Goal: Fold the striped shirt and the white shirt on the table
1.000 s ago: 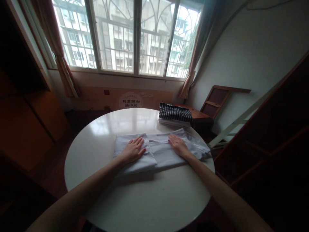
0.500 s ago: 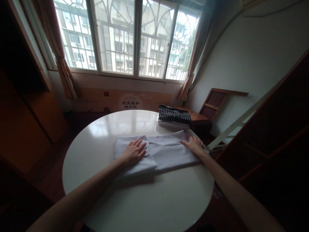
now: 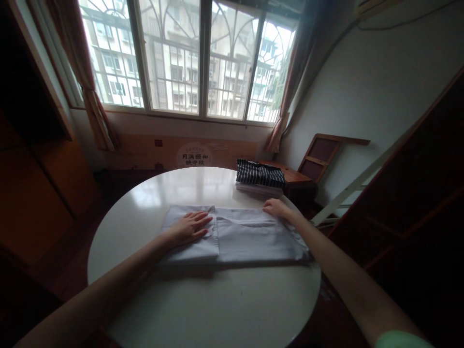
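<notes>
A pale grey garment (image 3: 250, 237) lies lengthwise across the round white table, with its left part folded over onto itself. My left hand (image 3: 190, 227) rests flat on that folded part, fingers stretched out. At the far edge of the garment, right of its middle, my right hand (image 3: 276, 208) has its fingers curled in and closed on the cloth. Its fingertips are partly hidden. The garment's right end looks rumpled and reaches close to the table's rim, partly behind my right forearm.
Behind the garment, a stack of folded clothes (image 3: 260, 175), black with white stripes on top, sits near the back right rim of the table (image 3: 203, 309). A wooden chair (image 3: 319, 157) stands beyond it. Dark furniture (image 3: 406, 203) is at the right, and a barred window at the back.
My right hand has moved left and away from me along the garment's far edge, its fingers curling in. The cloth now lies straighter, its right part closer to me. My left hand stays flat.
</notes>
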Available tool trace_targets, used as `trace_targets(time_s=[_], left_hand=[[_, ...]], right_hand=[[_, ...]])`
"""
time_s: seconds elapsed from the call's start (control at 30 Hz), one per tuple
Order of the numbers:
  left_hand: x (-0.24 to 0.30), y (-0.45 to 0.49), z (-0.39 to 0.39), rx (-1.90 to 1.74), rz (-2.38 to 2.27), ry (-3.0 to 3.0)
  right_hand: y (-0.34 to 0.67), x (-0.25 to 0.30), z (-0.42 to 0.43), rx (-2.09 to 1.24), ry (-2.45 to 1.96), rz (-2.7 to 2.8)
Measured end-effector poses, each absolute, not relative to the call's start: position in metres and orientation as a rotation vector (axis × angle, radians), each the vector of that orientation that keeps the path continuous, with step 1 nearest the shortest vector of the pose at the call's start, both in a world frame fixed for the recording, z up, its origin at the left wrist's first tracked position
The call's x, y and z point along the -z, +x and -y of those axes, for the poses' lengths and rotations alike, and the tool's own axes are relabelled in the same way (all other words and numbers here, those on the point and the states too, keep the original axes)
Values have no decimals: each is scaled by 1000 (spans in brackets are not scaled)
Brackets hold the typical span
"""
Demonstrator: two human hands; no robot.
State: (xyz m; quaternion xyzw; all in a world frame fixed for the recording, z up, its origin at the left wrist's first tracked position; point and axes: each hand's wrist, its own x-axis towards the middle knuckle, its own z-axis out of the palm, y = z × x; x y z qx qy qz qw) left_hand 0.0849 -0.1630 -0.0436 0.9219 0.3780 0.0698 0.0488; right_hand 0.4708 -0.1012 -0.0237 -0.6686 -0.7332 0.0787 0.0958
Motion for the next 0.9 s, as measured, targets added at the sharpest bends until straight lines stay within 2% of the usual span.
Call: trace_targets(time_s=[0.2,0.3,0.4,0.63,0.77,0.9], left_hand=[[42,79,164,-267,-1187,2805],[42,81,165,-274,-1186,2815],[43,81,165,-281,-1176,2824],[47,79,163,-304,-1197,2820],[49,79,161,-320,-1198,2812],[50,78,161,-316,-1205,2813]], right_hand=[[512,20,106,-836,-1756,1920],[513,26,108,-967,-1695,1751],[505,33,105,-856,-1804,1719],[482,38,103,-189,-2116,1814],[479,31,103,-94,-2163,1793],[483,24,100,-187,-2214,1793]])
